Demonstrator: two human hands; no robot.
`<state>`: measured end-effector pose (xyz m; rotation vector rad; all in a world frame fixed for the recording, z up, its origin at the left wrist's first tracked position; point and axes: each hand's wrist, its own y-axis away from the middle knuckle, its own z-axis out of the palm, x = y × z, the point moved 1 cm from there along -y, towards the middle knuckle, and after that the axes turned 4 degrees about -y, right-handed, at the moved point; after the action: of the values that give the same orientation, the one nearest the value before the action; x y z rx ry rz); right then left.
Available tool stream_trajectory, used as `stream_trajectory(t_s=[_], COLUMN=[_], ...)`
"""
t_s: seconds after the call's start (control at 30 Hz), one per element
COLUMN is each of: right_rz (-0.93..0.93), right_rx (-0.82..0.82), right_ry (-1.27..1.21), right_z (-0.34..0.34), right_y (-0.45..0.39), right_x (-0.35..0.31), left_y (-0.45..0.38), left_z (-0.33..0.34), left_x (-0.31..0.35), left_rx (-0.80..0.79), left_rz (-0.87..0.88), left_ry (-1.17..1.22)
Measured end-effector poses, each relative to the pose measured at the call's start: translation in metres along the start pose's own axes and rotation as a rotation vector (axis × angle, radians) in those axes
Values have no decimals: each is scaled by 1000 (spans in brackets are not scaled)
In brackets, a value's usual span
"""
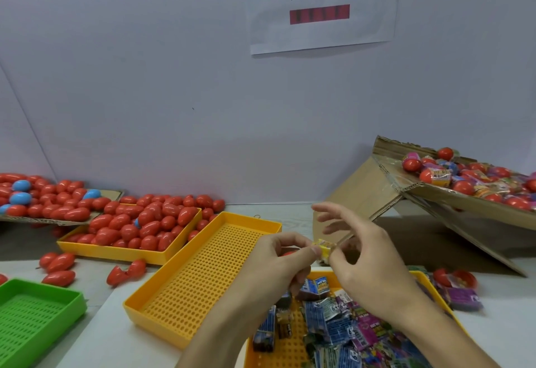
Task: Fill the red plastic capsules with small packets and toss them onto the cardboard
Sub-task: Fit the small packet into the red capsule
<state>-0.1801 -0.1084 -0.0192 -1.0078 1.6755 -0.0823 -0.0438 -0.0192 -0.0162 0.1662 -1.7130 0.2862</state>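
Note:
My left hand (278,260) curls around a red capsule (288,253), of which only a sliver shows between the fingers. My right hand (356,254) pinches a small yellow packet (323,249) at the capsule's mouth, its other fingers spread. Below my hands a yellow tray (290,350) holds several small packets (342,330). Several filled red capsules (464,186) lie on the sloped cardboard (452,196) at the right.
An empty yellow perforated tray (203,275) sits in the middle. Behind it a yellow tray (116,251) is heaped with red capsules (145,222). More red and blue capsules lie on cardboard (113,193) at the far left. A green tray (32,318) is at the lower left.

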Motion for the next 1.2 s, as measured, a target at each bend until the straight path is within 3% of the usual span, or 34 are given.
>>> stream_trajectory(t_s=[0.1, 0.23, 0.6, 0.73, 0.87, 1.0, 1.2], right_rz=[58, 110, 275, 327, 371, 381, 375], right_rx=[-155, -214, -454, -464, -356, -322, -312], right_ry=[-164, -262, -617, -794, -767, -925, -1017], right_z=[1, 0, -6, -8, -5, -4, -8], right_y=[1, 0, -1, -3, -5, -4, -4], right_x=[0, 0, 9, 9, 9, 4, 1], left_y=[2, 3, 5, 6, 7, 7, 5], left_z=[-1, -2, -9, -11, -12, -11, -10], left_x=[2, 3, 4, 4, 5, 6, 4], left_rx=[-82, -195, -239, -256, -283, -303, -220], left_rz=[-21, -57, -63, -71, -76, -54, -36], left_ry=[5, -27, 4, 24, 38, 79, 135])
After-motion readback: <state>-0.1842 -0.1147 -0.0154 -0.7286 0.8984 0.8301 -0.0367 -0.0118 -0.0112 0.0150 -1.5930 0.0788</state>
